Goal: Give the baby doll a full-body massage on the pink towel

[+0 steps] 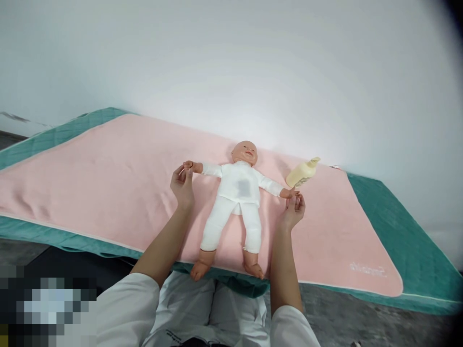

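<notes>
A baby doll (238,185) with a white cloth body lies on its back, head toward the wall and feet at the table's near edge. Its arms are stretched out to both sides. My left hand (183,183) pinches the doll's hand on the left between thumb and fingers. On the other side, my right hand (294,208) has its fingers closed around the doll's other hand. A pale yellow pump bottle (303,172) stands tilted in view just beyond my right hand, apart from it.
Beneath the doll is a pink mat (108,173) with faint lettering at its right corner. It lies over a green cover (398,217) on the table. A white wall (231,67) rises directly behind. A pixelated patch hides the lower left corner.
</notes>
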### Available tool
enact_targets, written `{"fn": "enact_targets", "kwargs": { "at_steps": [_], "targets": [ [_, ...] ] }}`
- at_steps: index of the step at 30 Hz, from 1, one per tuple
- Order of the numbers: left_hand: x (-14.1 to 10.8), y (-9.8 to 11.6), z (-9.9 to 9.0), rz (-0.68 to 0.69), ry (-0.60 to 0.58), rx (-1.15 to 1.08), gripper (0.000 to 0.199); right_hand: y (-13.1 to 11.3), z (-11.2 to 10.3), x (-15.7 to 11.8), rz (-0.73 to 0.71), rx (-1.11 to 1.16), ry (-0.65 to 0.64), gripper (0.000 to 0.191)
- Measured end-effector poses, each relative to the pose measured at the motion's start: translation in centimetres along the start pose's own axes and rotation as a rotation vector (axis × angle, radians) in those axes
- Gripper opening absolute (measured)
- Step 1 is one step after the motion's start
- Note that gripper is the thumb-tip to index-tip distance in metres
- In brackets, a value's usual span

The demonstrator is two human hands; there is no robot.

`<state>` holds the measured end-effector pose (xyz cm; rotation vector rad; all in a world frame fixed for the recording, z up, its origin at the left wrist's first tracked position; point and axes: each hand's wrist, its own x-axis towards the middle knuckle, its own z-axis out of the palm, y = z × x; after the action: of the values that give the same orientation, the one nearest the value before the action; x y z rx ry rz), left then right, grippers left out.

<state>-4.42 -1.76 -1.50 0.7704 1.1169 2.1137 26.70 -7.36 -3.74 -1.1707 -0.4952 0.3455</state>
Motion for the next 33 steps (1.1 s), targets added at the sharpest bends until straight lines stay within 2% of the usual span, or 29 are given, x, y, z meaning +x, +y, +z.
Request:
{"fn": "enact_targets", "kwargs": {
  "at_steps": [4, 7, 9, 11, 13, 16, 20, 24, 27, 33],
  "targets": [
    [-1.1, 0.6, 0.0, 0.102, -0.151, 0.079, 0.034, -0.7, 0.5, -1.0, -0.147, -0.068, 0.001, 0.058],
    [-1.8, 0.5, -0.3, 0.182, -0.29, 0.192, 0.034, -0.6, 0.8, -2.1, -0.29, -0.088, -0.048, 0.048],
    [-2.1, 0.2, -0.4, 0.263, -0.393, 0.26, 0.035, -0.4, 0.8, -2.8, -0.417, -0.099, -0.159, 0.038],
    [-2.3, -0.2, -0.4, 0.342, -0.511, 0.303, 0.034, -0.2, 0.8, -3.4, -0.567, -0.098, -0.324, 0.028],
    [-2.4, -0.4, -0.2, 0.418, -0.641, 0.36, 0.032, -0.2, 0.8, -3.8, -0.701, -0.109, -0.478, 0.025],
    [-2.4, -0.2, 0.2, 0.536, -0.854, 0.463, 0.03, -0.4, 1.1, -4.0, -0.822, -0.174, -0.602, 0.023],
    [-2.4, 0.5, 0.5, 0.64, -1.111, 0.527, 0.041, -0.6, 1.3, -4.0, -0.87, -0.209, -0.708, 0.019],
    [-2.5, 1.1, 0.5, 0.634, -1.27, 0.579, 0.052, -0.6, 1.4, -3.9, -0.876, -0.218, -0.825, 0.022],
    [-2.6, 1.3, 0.5, 0.584, -1.329, 0.608, 0.056, -0.7, 1.4, -3.8, -0.885, -0.234, -0.872, 0.023],
    [-2.6, 1.3, 0.5, 0.545, -1.349, 0.611, 0.057, -1.0, 1.5, -3.7, -0.878, -0.28, -0.933, 0.019]
  ]
}}
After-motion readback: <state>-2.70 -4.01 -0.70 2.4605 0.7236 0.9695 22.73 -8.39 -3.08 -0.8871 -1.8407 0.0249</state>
